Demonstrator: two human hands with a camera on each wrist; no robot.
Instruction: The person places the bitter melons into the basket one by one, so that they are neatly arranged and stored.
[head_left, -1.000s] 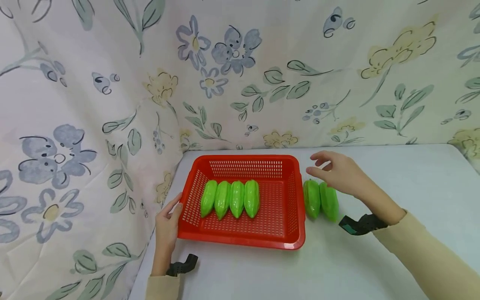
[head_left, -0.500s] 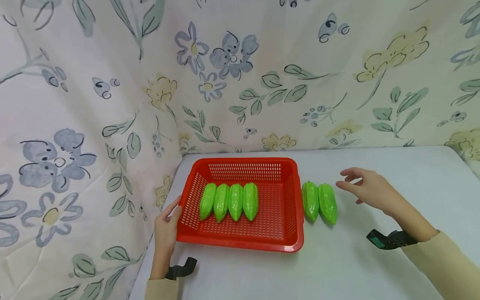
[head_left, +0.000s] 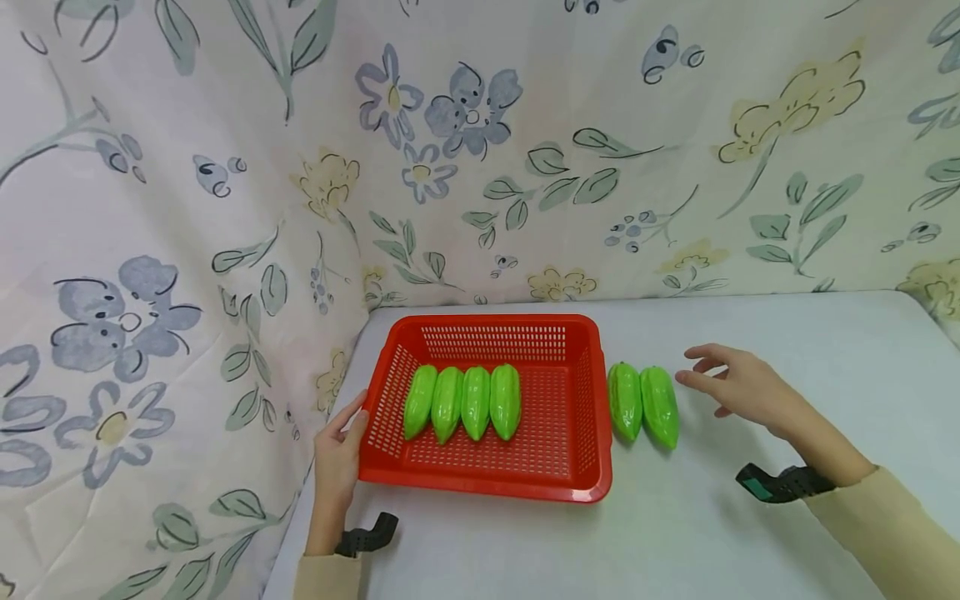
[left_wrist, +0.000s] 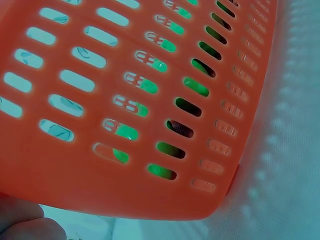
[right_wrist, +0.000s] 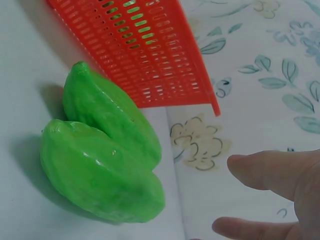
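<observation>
A red plastic basket (head_left: 480, 488) stands on the table with several glossy green star fruits (head_left: 476, 404) lined up inside, left of its middle. My left hand (head_left: 336, 458) holds the basket's left edge, thumb on the near side. The left wrist view shows the basket's slotted wall (left_wrist: 115, 187) close up, with fingertips (left_wrist: 35, 230) at its rim. Outside the basket's right wall lie two more star fruits, one (head_left: 626, 402) nearer the wall and one (head_left: 660, 408) beside it. My right hand (head_left: 742, 387) hovers right of them, fingers loosely bent and holding nothing.
A white cloth covers the table (head_left: 525, 550). Behind and to the left hangs a floral curtain (head_left: 660, 167), meeting the table's back and left edges. The basket's right wall (right_wrist: 135, 55) rises close to the loose star fruits.
My right hand has drawn back to the right from above the two loose star fruits, then stayed nearly still. My left hand and the basket keep their places.
</observation>
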